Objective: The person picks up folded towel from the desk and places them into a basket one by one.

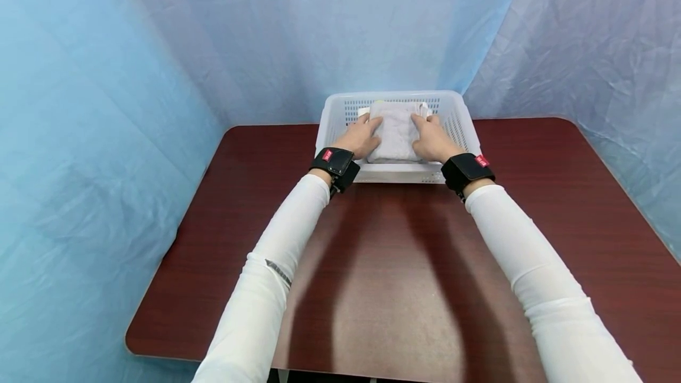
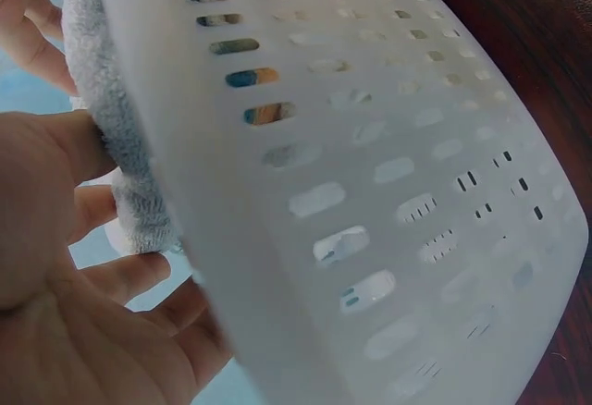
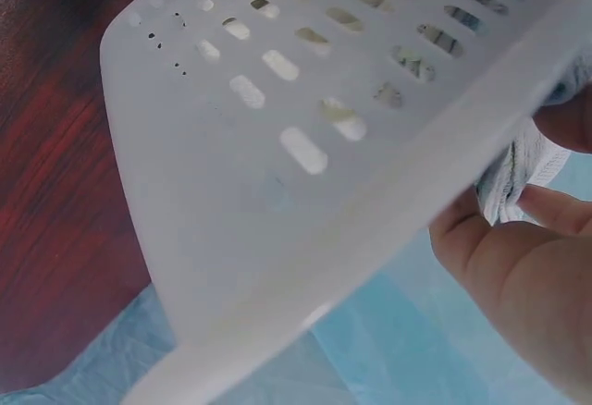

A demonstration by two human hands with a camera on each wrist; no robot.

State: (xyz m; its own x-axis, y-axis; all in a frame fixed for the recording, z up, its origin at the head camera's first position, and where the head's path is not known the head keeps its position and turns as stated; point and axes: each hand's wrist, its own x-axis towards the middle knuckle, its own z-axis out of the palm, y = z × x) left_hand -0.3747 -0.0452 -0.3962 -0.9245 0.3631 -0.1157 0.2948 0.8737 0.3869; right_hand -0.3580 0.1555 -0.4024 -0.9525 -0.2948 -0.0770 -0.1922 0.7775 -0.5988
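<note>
A folded pale grey terry towel (image 1: pixel 395 132) lies at the top of a white plastic basket (image 1: pixel 391 175), near the far edge of the table. From its left side my left hand (image 1: pixel 363 138) grips the towel, index finger and thumb over its edge. My right hand (image 1: pixel 436 139) holds the opposite side in much the same way. In the left wrist view the towel's thick folded edge (image 2: pixel 102 81) meets the fingers just above the basket rim. Fingertips press against layered cloth (image 3: pixel 499 183) in the right wrist view.
Through the slots of the basket wall (image 2: pixel 305 174), orange, blue and striped patches show from other contents. The basket stands on a dark red-brown wooden table (image 1: pixel 255 194). Light blue sheeting (image 1: pixel 298 34) hangs behind and at both sides. Each wrist wears a black strap (image 1: pixel 335 164).
</note>
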